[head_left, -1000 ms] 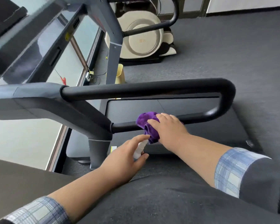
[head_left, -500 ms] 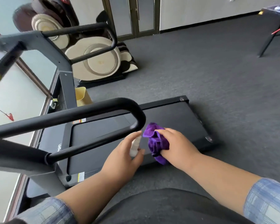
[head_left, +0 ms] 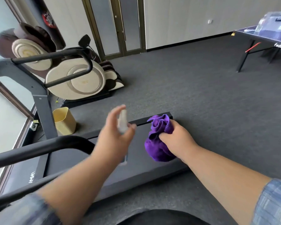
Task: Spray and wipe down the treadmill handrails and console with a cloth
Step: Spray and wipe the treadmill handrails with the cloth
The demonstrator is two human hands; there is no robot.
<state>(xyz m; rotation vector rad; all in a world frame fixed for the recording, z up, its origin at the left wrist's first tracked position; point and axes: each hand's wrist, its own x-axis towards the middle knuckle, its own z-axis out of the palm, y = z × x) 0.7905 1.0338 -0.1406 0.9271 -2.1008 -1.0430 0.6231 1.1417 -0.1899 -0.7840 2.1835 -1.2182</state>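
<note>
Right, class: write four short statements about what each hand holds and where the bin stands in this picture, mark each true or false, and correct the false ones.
1. The right hand holds a purple cloth. True.
2. The left hand is empty. False: it holds a small spray bottle.
3. The cloth is pressed on the handrail. False: it is held clear of the rail, over the deck.
4. A yellow bin stands on the floor by the treadmill upright. True.

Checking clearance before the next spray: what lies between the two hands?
Head view: nothing held lies between left hand and right hand; only the treadmill deck shows below.
</note>
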